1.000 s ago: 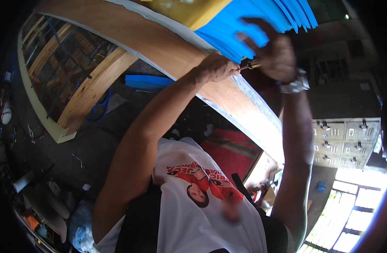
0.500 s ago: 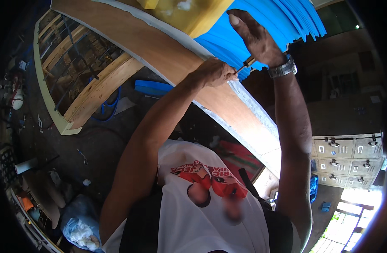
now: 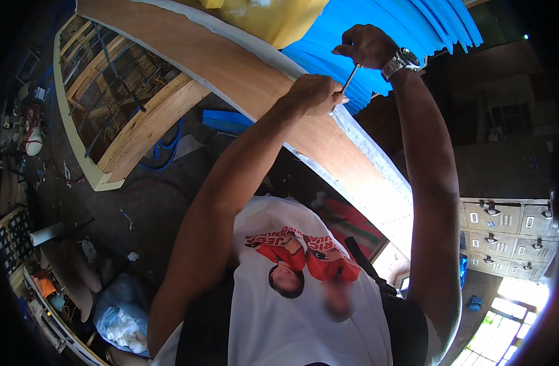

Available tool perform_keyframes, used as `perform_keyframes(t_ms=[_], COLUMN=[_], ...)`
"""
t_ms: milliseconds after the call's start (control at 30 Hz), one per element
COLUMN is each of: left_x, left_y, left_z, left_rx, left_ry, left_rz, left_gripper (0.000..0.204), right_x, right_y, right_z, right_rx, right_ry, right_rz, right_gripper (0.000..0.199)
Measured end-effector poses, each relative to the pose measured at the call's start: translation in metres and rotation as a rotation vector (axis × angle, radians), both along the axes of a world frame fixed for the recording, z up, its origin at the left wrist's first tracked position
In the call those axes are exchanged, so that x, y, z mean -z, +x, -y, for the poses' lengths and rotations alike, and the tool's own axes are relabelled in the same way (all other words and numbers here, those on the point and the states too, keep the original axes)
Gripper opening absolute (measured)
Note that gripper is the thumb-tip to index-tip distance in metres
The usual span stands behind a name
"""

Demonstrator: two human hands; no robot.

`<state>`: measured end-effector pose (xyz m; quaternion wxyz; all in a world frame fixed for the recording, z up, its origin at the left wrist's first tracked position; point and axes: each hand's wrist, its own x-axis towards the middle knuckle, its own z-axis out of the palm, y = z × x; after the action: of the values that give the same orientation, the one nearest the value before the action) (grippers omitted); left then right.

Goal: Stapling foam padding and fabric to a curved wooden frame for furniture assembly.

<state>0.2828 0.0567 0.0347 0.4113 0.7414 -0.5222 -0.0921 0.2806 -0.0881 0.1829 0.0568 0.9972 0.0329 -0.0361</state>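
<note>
A long curved brown wooden panel [image 3: 243, 76] with grey-white padded edges runs diagonally in front of me. At its far edge my left hand [image 3: 318, 96] is closed, thumb and fingers pinching the lower end of a thin-shafted screwdriver [image 3: 351, 78]. My right hand [image 3: 368, 47], with a metal watch on the wrist, curls round the tool's handle above, hiding most of it. The shaft slants down from the right hand to the left fingers. Its tip is hidden by the left fingers, so I cannot tell what it touches.
Blue foam sheets [image 3: 407, 30] are stacked beyond my hands, beside a yellow block [image 3: 273, 21]. An open wooden frame with straps [image 3: 139, 119] lies at left. Metal lockers [image 3: 505, 235] stand at right. A plastic bag of white stuffing [image 3: 122, 320] sits lower left.
My right hand was spread beside the screwdriver's handle; now its fingers are curled round it. The left hand keeps its pinch, and the shaft stands a little steeper.
</note>
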Motion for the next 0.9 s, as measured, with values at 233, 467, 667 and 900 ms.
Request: perform_keyframes(t_ms=[233, 467, 667, 900], left_x=[-0.024, -0.060, -0.010, -0.005], left_y=[0.002, -0.002, 0.046, -0.017], left_z=[0.016, 0.040, 0.073, 0.102], left_rx=[-0.073, 0.043, 0.135, 0.282], left_ry=[0.312, 0.419, -0.023, 0.570], left_rz=[0.061, -0.164, -0.581, 0.111], left_gripper=[0.036, 0.069, 0.055, 0.056], right_x=[0.031, -0.004, 0.055, 0.166], right_y=[0.026, -0.121, -0.350, -0.527], right_z=[0.057, 0.122, 0.110, -0.061], right_rx=[0.224, 0.291, 0.854, 1.119], right_ry=[0.309, 0.649, 1.474, 1.845], right_rz=[-0.258, 0.177, 0.866, 1.883], right_gripper=[0.037, 0.060, 0.075, 0.066])
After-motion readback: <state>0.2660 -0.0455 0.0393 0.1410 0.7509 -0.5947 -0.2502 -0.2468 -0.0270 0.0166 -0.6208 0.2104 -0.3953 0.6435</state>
